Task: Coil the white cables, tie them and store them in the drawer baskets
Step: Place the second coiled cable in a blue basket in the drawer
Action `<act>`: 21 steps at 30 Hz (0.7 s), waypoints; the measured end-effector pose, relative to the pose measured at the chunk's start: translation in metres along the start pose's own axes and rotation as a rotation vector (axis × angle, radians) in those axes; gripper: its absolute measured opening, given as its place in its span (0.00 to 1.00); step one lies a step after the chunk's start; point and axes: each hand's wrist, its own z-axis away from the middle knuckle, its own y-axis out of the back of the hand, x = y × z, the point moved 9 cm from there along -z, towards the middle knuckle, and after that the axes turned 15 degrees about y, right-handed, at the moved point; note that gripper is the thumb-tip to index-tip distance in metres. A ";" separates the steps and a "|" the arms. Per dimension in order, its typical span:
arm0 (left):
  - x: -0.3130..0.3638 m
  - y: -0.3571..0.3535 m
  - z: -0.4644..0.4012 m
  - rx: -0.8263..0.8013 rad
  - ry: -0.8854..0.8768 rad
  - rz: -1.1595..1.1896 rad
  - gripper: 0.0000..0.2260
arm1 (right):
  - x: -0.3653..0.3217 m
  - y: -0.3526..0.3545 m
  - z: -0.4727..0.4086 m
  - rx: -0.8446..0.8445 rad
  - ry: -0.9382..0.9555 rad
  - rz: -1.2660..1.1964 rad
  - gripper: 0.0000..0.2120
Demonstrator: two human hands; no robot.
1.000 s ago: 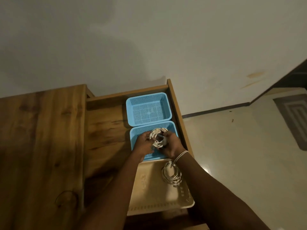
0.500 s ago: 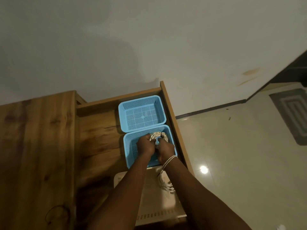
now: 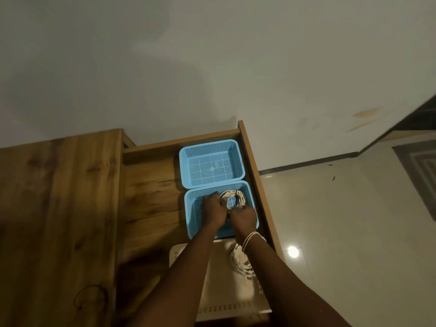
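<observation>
Both hands reach into the nearer blue basket (image 3: 192, 223) in the open drawer (image 3: 151, 192), the left hand (image 3: 212, 212) and right hand (image 3: 244, 217) each curled onto the coiled white cable (image 3: 240, 199) lying inside it

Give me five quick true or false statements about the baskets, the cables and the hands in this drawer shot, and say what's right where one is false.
1. Both hands, left hand and right hand, are at the coiled cable. True.
2. That coil sits in the far blue basket. False: it is in the near blue basket; the far one shows nothing inside.
3. A second cable bundle lies in the cream tray. True.
4. The drawer is closed. False: it is open.
5. Three blue baskets are in the drawer. False: two.
</observation>
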 end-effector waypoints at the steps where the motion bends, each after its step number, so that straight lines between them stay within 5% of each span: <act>1: -0.001 0.000 -0.002 -0.014 -0.015 -0.019 0.13 | -0.001 0.001 0.001 0.012 0.015 0.016 0.21; 6: -0.016 0.002 0.005 -0.141 0.017 0.001 0.09 | -0.006 0.005 0.014 0.036 0.049 0.051 0.15; 9: -0.033 0.022 0.012 -0.123 0.070 0.070 0.18 | -0.006 0.007 0.022 0.042 0.033 0.050 0.10; 12: -0.053 0.066 0.024 -0.048 0.084 0.245 0.18 | -0.033 0.009 0.043 0.157 0.155 0.043 0.16; 15: -0.080 0.144 0.045 0.137 0.068 0.413 0.13 | -0.079 -0.020 0.073 0.088 0.363 0.037 0.14; 21: -0.228 0.336 0.166 0.711 0.070 0.721 0.08 | -0.210 -0.156 0.222 -0.371 0.949 0.046 0.09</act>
